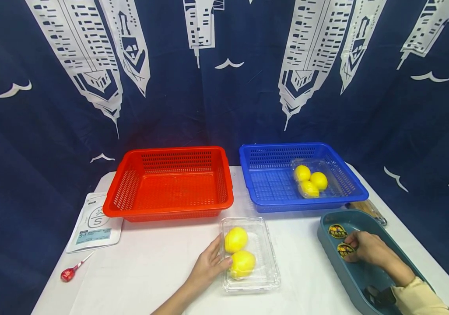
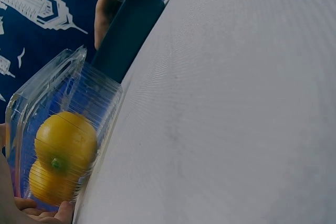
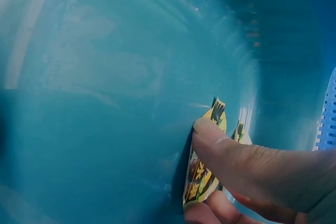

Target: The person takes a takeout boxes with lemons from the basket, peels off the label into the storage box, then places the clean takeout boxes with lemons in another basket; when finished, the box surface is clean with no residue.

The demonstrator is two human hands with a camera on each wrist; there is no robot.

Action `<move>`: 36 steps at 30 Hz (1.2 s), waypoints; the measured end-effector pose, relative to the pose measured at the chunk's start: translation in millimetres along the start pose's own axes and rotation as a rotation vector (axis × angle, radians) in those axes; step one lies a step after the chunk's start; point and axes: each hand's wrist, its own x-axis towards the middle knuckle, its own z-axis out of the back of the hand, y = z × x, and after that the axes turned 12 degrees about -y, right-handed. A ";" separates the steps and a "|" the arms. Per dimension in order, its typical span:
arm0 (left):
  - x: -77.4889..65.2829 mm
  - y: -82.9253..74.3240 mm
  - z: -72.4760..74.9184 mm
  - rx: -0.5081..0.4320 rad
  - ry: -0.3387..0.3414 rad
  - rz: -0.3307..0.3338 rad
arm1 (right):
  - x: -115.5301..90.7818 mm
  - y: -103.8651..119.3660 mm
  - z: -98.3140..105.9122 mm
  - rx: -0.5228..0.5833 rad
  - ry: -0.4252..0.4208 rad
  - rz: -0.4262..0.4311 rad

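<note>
A clear plastic clamshell box (image 1: 261,249) with two yellow lemons (image 1: 242,264) inside lies on the white table. My left hand (image 1: 208,264) grips its left side, the thumb over the edge near the lower lemon. In the left wrist view the lemons (image 2: 65,142) show through the ribbed box wall, with curled fingertips (image 2: 64,212) at its bottom corner. My right hand (image 1: 372,250) reaches into the teal tray (image 1: 328,253). Between thumb and fingers it pinches a round black-and-yellow sticker (image 3: 202,179). A second such sticker (image 1: 337,231) is just beyond it.
At the back left stands a red basket (image 1: 177,188). A blue basket (image 1: 260,183) beside it holds another clear box with three lemons (image 1: 310,189). A white pouch (image 1: 94,223) and a red lollipop (image 1: 68,274) lie on the left. Wooden-handled items (image 1: 368,209) lie behind the tray.
</note>
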 end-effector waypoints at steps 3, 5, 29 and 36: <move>-0.1 -0.5 0.1 0.000 -0.001 -0.002 | 0.1 -0.1 0.0 0.002 0.001 0.000; -0.3 -0.5 0.3 -0.003 0.001 -0.003 | -0.1 -0.2 0.3 0.006 0.003 0.002; -0.1 -0.3 0.9 0.010 0.012 0.000 | -15.9 33.7 23.5 0.027 -0.005 0.039; -0.1 2.6 0.8 0.012 0.007 0.022 | -22.5 49.0 30.6 0.009 -0.038 0.054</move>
